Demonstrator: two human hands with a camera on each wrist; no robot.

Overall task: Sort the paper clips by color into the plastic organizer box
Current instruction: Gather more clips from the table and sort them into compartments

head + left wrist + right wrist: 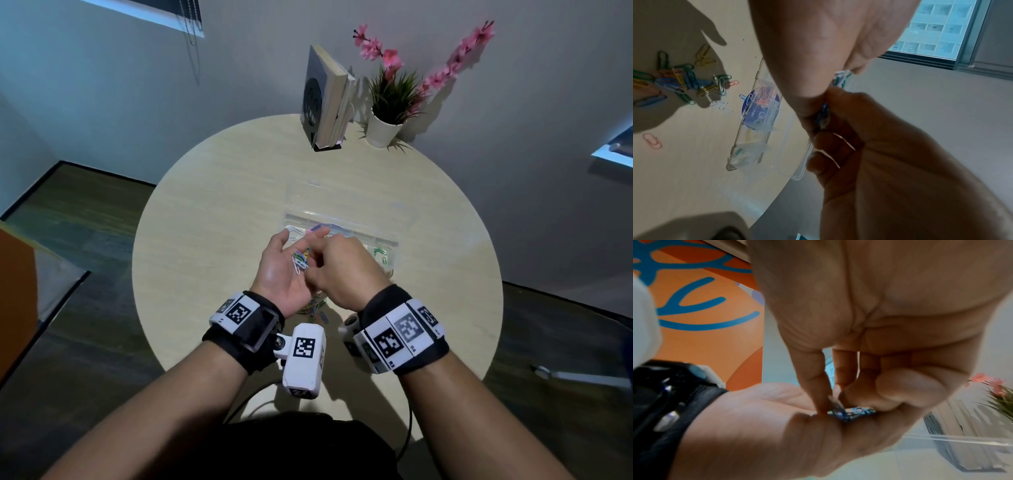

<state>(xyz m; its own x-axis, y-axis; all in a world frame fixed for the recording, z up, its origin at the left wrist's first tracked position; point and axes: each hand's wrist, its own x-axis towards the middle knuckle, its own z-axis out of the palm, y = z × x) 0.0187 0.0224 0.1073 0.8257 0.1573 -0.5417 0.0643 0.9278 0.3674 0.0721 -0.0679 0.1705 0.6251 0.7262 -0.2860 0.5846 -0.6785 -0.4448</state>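
Observation:
My left hand is held palm up above the table, fingers cupped around a small bunch of mixed-colour paper clips. My right hand reaches into that palm from the right, and its thumb and forefinger pinch a blue clip in the bunch. Just beyond the hands lies the clear plastic organizer box with its lid open flat behind it. Its compartments show pink, blue, yellow and green clips. A pile of loose coloured clips lies on the table under my hands.
The round light wooden table carries upright books in a stand and a potted plant with pink flowers at its far edge. A single pink clip lies apart from the pile.

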